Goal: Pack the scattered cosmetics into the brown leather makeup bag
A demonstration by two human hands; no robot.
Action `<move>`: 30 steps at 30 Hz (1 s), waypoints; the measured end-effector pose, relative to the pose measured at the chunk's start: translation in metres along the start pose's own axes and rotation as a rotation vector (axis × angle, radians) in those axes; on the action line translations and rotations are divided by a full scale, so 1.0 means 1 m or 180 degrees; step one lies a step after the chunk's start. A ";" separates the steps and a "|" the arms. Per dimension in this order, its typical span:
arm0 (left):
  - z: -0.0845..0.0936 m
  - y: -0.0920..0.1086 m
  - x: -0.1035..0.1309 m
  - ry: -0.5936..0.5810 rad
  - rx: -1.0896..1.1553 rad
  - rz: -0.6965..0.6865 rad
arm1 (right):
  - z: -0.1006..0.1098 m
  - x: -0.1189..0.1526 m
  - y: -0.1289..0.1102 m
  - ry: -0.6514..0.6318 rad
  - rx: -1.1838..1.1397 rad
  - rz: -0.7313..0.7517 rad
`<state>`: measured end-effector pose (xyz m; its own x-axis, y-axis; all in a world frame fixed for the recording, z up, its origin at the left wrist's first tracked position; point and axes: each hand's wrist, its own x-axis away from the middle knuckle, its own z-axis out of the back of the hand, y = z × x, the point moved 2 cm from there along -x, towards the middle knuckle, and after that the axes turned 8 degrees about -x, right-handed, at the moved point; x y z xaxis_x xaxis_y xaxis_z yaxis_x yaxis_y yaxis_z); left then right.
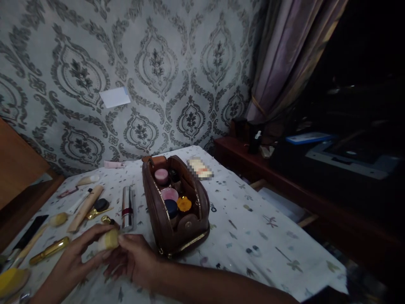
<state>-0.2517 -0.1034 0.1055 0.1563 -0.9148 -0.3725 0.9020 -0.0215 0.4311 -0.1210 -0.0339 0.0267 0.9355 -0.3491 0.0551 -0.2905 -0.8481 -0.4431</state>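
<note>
Yellowish piece (pixel 109 240), roughly crosswise between hands (pixel 75 256) (pixel 141 258)

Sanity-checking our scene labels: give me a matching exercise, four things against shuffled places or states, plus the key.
1. bag
2. silver tube
3. white card
4. yellowish item

A. against the patterned wall
B. between left hand and right hand
C. unzipped, pots inside
D. lying beside the bag

Pairs: 1-C, 2-D, 3-A, 4-B
</note>
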 end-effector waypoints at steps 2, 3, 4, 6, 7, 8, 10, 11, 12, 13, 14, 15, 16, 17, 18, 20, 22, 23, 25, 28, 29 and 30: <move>0.000 0.001 -0.004 0.0033 0.0085 -0.0049 | 0.000 -0.001 -0.002 -0.0026 -0.0029 -0.0007; -0.001 0.001 -0.006 0.0053 0.0125 -0.0064 | 0.001 -0.002 -0.002 -0.0037 -0.0047 -0.0003; -0.002 0.000 -0.007 0.0073 0.0147 -0.0047 | 0.001 -0.003 -0.003 -0.0049 -0.0061 0.0005; -0.005 -0.002 -0.011 0.0063 0.0182 0.0028 | 0.004 -0.005 -0.004 -0.0062 -0.0104 0.0026; -0.006 -0.002 -0.013 0.0042 0.0210 0.0081 | 0.005 -0.006 -0.005 -0.0060 -0.0137 0.0041; -0.008 -0.002 -0.015 0.0024 0.0250 0.0143 | 0.005 -0.006 -0.005 -0.0048 -0.0176 0.0061; -0.009 0.001 -0.020 0.0001 0.0345 0.0262 | 0.005 -0.005 -0.007 0.0026 -0.0252 0.0103; -0.009 0.005 -0.022 -0.0014 0.0397 0.0310 | 0.005 -0.004 -0.009 0.0078 -0.0286 0.0120; -0.009 0.009 -0.024 -0.0032 0.0448 0.0336 | 0.004 -0.002 -0.010 0.0141 -0.0299 0.0133; -0.008 0.014 -0.026 -0.0066 0.0508 0.0326 | 0.002 0.000 -0.012 0.0208 -0.0308 0.0113; -0.008 0.019 -0.028 -0.0149 0.0562 0.0294 | 0.001 0.002 -0.013 0.0262 -0.0326 0.0107; -0.007 0.023 -0.030 -0.0216 0.0611 0.0237 | 0.000 0.003 -0.015 0.0284 -0.0347 0.0097; -0.006 0.027 -0.031 -0.0254 0.0644 0.0220 | -0.002 0.004 -0.017 0.0265 -0.0369 0.0050; -0.005 0.029 -0.032 -0.0291 0.0647 0.0238 | -0.003 0.004 -0.018 0.0259 -0.0397 0.0017; -0.005 0.031 -0.032 -0.0311 0.0643 0.0254 | -0.003 0.004 -0.018 0.0247 -0.0417 -0.0015; -0.004 0.032 -0.031 -0.0343 0.0610 0.0286 | -0.004 0.005 -0.019 0.0228 -0.0414 -0.0026; -0.004 0.033 -0.029 -0.0369 0.0579 0.0260 | -0.005 0.006 -0.019 0.0240 -0.0366 0.0018; -0.005 0.032 -0.028 -0.0375 0.0571 0.0231 | -0.006 0.006 -0.019 0.0257 -0.0337 0.0048; -0.006 0.031 -0.027 -0.0361 0.0558 0.0165 | -0.007 0.007 -0.020 0.0300 -0.0284 0.0101; -0.007 0.029 -0.024 -0.0311 0.0508 0.0087 | -0.008 0.008 -0.021 0.0376 -0.0228 0.0126; -0.007 0.029 -0.023 -0.0324 0.0469 0.0055 | -0.008 0.008 -0.021 0.0403 -0.0206 0.0141; -0.007 0.028 -0.021 -0.0354 0.0428 0.0017 | -0.008 0.008 -0.020 0.0426 -0.0174 0.0165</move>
<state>-0.2267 -0.0822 0.1198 0.1086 -0.9538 -0.2800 0.8383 -0.0635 0.5415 -0.1091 -0.0225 0.0429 0.8848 -0.4399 0.1538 -0.3516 -0.8468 -0.3992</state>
